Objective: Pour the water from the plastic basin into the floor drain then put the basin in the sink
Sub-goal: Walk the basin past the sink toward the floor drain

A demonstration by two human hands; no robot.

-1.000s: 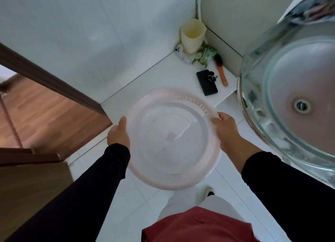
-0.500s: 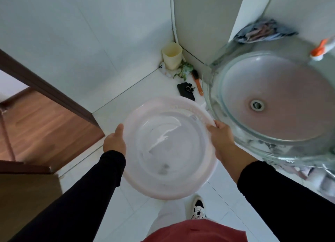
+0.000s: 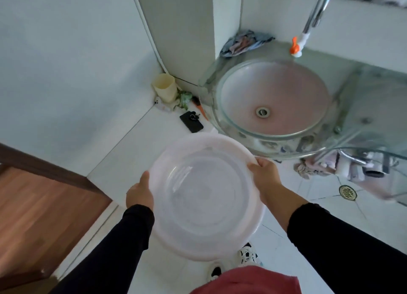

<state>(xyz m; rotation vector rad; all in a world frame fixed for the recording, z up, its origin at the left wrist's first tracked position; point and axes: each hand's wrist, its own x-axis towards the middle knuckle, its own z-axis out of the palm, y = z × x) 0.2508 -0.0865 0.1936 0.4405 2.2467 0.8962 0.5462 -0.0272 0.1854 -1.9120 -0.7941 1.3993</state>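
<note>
Floor drain (image 3: 348, 192) in white tiles (image 3: 286, 260), sink (image 3: 273, 100) above.

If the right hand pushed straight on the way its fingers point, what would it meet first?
Probably the glass sink, its near rim; the right hand grips the basin just below it, though depth is unclear.

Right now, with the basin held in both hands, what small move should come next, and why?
Probably carry the plastic basin to the right and lower it toward the floor drain. The left hand and right hand grip its rim, it is level with water seemingly inside, and the drain lies to its right, below the glass sink.
</note>
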